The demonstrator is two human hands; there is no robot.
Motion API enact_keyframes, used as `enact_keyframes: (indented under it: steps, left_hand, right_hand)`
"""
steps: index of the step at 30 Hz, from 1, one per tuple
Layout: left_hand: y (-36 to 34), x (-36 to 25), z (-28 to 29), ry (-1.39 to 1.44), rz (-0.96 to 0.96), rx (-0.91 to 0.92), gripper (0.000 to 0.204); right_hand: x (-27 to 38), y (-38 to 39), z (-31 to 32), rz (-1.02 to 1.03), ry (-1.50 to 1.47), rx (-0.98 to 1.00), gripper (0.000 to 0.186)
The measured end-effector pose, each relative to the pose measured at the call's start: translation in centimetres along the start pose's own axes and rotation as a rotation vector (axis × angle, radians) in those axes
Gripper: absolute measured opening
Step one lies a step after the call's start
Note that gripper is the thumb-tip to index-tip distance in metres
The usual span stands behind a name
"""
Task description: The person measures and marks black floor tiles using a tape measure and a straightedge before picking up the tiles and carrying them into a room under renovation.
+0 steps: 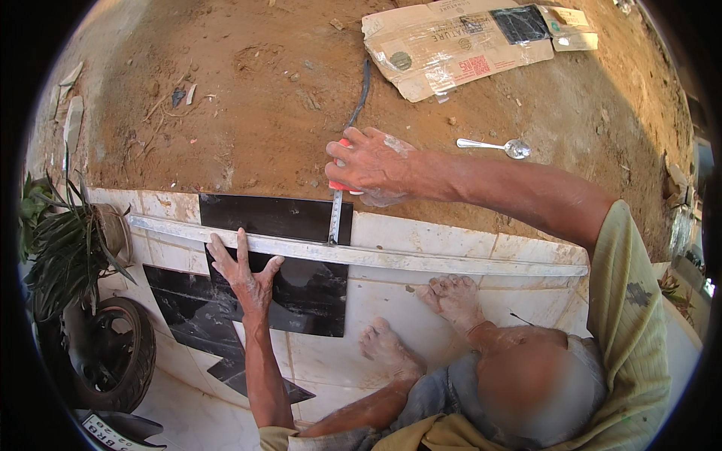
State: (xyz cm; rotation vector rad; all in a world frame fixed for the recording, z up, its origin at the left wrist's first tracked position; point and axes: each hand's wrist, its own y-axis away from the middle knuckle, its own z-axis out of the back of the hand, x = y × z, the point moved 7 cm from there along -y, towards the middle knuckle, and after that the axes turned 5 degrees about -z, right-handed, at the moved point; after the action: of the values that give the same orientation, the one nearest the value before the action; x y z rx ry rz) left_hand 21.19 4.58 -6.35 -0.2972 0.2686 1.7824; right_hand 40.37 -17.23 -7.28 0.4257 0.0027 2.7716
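My right hand (372,164) is closed around a red tape measure (336,183) at the dirt edge of the tiled floor. Its short pulled-out blade (335,216) crosses a black tile (256,214) and meets a long pale metal straightedge (421,260). My left hand (247,279) presses on this bar left of the blade, fingers spread, fingertips over it and thumb stretched toward its near edge. Under and nearer than the bar lies another black tile (308,297). More black pieces (188,312) are set among white tiles (316,361) to the left.
My bare feet (455,301) rest on the tiles close to the bar. Beyond is brown dirt (256,98) with a spoon (515,148), a flattened cardboard box (459,49) and a dark hose or cable (362,94). A potted plant (68,255) and a wheel (124,353) stand left.
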Motion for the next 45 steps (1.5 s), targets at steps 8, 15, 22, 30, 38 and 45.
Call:
enact_keyframes:
  steps: [8,15,22,30,38,45]
  left_hand:
    - [-0.7,-0.3,-0.2,0.020,0.007,0.001,0.086]
    - [0.5,1.0,0.6,-0.030,0.015,-0.022,0.085]
    - [-0.6,-0.3,0.0,0.012,-0.004,-0.042,0.086]
    - [0.0,0.8,0.1,0.014,0.006,-0.058,0.084]
    - [-0.4,0.2,-0.1,0.044,0.005,-0.041,0.086]
    - [-0.1,0.1,0.3,0.026,0.029,-0.028,0.088]
  right_hand:
    - [-0.5,0.7,0.6,-0.062,-0.033,0.117,0.058]
    - [0.7,-0.4,0.1,-0.015,-0.125,0.132,0.061]
    - [0.0,0.4,2.2,-0.060,-0.070,0.160,0.064]
    - [0.6,-0.2,2.2,-0.060,-0.093,0.159,0.064]
    - [0.1,0.2,2.1,-0.058,-0.073,0.153,0.066]
    - [0.0,0.2,0.9,-0.038,-0.085,0.139,0.068]
